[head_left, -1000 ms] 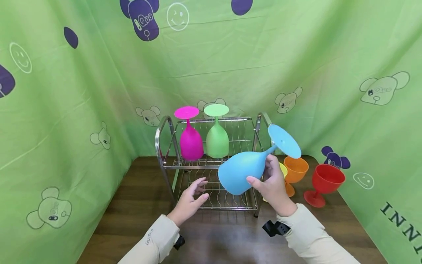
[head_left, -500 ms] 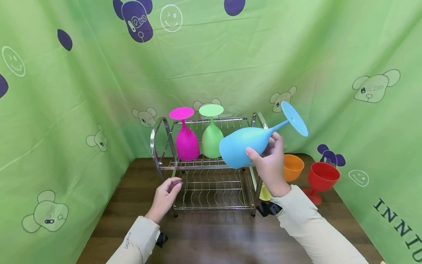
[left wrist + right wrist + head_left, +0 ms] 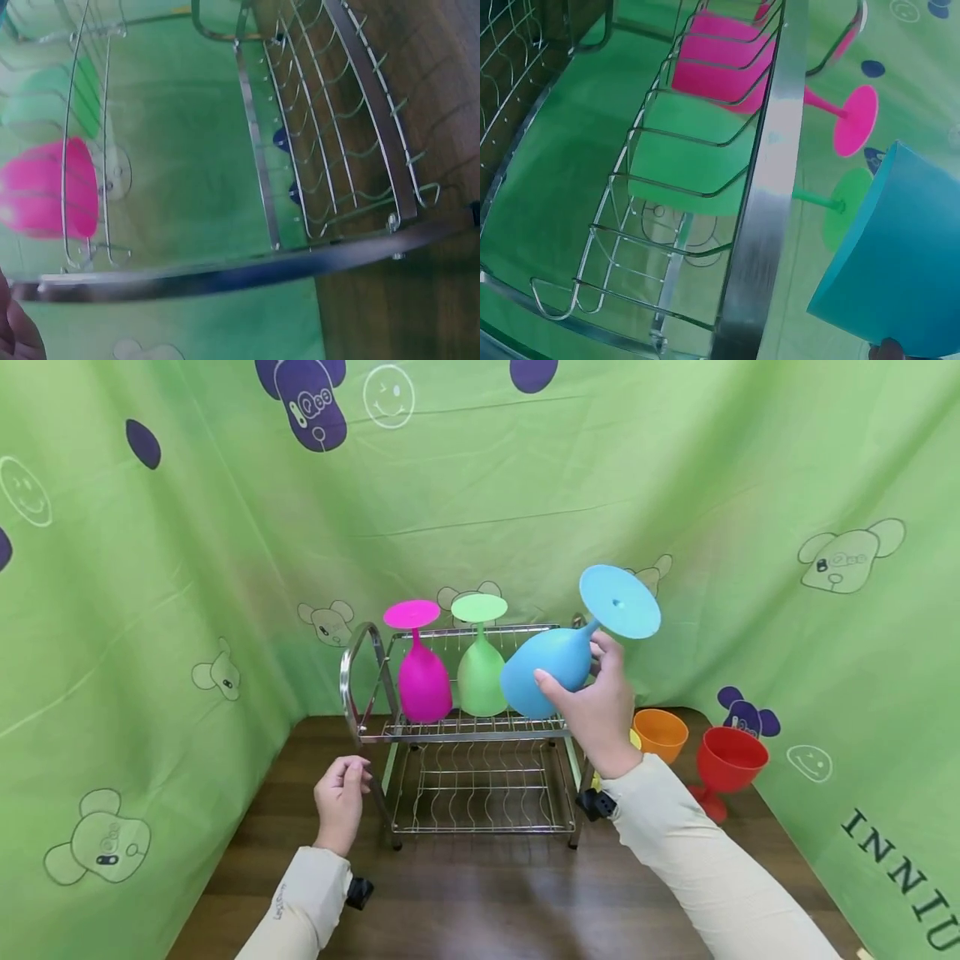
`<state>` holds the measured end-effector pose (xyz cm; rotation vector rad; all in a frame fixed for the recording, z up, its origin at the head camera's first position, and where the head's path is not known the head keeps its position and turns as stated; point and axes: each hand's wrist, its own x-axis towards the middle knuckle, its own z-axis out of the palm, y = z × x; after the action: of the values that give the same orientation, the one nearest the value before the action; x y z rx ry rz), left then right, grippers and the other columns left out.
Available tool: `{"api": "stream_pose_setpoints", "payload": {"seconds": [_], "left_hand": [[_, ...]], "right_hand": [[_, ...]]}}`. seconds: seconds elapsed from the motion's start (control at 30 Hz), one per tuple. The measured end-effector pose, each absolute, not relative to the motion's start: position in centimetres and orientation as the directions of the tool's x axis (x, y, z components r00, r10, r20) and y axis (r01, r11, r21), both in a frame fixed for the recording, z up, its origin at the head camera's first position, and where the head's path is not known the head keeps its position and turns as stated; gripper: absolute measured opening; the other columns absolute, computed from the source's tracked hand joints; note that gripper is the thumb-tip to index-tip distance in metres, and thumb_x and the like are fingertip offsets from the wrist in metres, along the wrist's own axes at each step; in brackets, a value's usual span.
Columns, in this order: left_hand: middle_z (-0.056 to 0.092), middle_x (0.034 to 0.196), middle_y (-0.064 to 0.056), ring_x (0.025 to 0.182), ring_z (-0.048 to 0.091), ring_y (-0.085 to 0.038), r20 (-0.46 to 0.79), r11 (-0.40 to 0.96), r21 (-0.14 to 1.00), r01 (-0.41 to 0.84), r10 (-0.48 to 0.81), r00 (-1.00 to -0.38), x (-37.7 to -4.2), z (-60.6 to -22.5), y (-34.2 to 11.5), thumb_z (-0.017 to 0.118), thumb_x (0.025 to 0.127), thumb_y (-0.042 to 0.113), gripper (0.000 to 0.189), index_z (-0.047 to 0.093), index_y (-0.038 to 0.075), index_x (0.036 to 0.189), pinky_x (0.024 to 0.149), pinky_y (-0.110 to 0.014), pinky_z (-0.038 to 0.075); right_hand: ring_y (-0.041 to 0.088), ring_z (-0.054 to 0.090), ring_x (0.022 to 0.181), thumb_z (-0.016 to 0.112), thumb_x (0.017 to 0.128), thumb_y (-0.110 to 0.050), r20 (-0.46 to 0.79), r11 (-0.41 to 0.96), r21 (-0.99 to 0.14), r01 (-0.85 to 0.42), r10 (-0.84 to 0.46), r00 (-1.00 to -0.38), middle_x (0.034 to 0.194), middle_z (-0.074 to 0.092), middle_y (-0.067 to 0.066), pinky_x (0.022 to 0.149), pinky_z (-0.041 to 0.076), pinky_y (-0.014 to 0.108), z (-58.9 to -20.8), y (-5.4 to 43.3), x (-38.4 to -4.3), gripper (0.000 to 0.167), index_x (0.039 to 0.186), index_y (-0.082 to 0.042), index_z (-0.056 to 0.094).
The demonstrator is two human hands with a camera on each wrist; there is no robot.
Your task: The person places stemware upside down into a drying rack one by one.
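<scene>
Blue goblet (image 3: pixel 546 660) tilted btwn thumb (image 3: pixel 552 687) & fingers (image 3: pixel 609 653), R hand (image 3: pixel 602 714).

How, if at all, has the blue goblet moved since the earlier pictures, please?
Yes: in the head view, the blue goblet has moved upward relative to the rack.

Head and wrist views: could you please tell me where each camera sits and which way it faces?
Head: on the person's head, facing forward and down at the rack; left hand, right hand and sleeves show.
Left wrist: on that wrist, facing the rack and curtain; part of that hand shows lower left.
Right wrist: on that wrist, facing the rack and blue cup; a fingertip shows at bottom.
Both wrist views share the pink cup and green cup.
</scene>
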<state>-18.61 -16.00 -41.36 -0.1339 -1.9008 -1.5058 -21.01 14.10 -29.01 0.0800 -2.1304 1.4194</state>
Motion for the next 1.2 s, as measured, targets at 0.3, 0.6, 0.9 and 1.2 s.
{"api": "stream_pose_setpoints", "payload": {"seconds": [0.3, 0.6, 0.9, 1.2], "left_hand": [[0.059, 0.094, -0.011, 0.074, 0.051, 0.001, 0.502, 0.326, 0.858, 0.397, -0.363, -0.785, -19.6, -42.7, -17.1, 0.056, 0.087, -0.005, 0.032, 0.052, -0.01, 0.118, 0.065, -0.014, 0.042], [0.063, 0.098, -0.022, 0.076, 0.058, -0.013, 0.506, 0.487, 0.814, 0.317, -0.325, -0.799, -20.3, -43.1, -17.2, 0.068, 0.083, 0.002, 0.032, 0.058, -0.007, 0.112, 0.061, -0.018, 0.045], [0.068, 0.088, -0.018, 0.07, 0.067, -0.031, 0.528, 0.609, 0.755, 0.241, -0.348, -0.775, -20.9, -42.1, -17.4, 0.075, 0.08, 0.008, 0.026, 0.064, -0.005, 0.099, 0.061, -0.027, 0.051], [0.068, 0.09, -0.019, 0.072, 0.068, -0.033, 0.465, 0.599, 0.777, 0.194, -0.338, -0.818, -20.9, -41.7, -17.6, 0.074, 0.082, 0.009, 0.024, 0.064, -0.005, 0.099, 0.062, -0.03, 0.052]], "right_hand": [[0.044, 0.055, 0.105, 0.075, 0.078, -0.034, 0.497, 0.587, -0.753, -0.298, 0.21, -0.842, 0.13, 0.052, 0.021, 0.084, 0.044, 0.059, -29.5, 14.2, -21.9, 0.069, 0.132, -0.009, 0.04], [0.044, 0.059, 0.102, 0.074, 0.079, -0.038, 0.51, 0.757, -0.589, -0.284, 0.076, -0.857, 0.125, 0.056, 0.021, 0.075, 0.048, 0.06, -28.9, 13.1, -23.5, 0.069, 0.133, -0.008, 0.044], [0.043, 0.059, 0.103, 0.069, 0.081, -0.04, 0.382, 0.76, -0.614, -0.213, 0.05, -0.923, 0.121, 0.056, 0.024, 0.079, 0.048, 0.059, -28.1, 12.5, -25.5, 0.076, 0.139, -0.002, 0.037], [0.046, 0.057, 0.105, 0.068, 0.085, -0.036, 0.244, 0.718, -0.687, -0.117, 0.076, -0.967, 0.122, 0.054, 0.03, 0.085, 0.048, 0.058, -27.6, 12.6, -27.7, 0.075, 0.138, 0.004, 0.032]]}}
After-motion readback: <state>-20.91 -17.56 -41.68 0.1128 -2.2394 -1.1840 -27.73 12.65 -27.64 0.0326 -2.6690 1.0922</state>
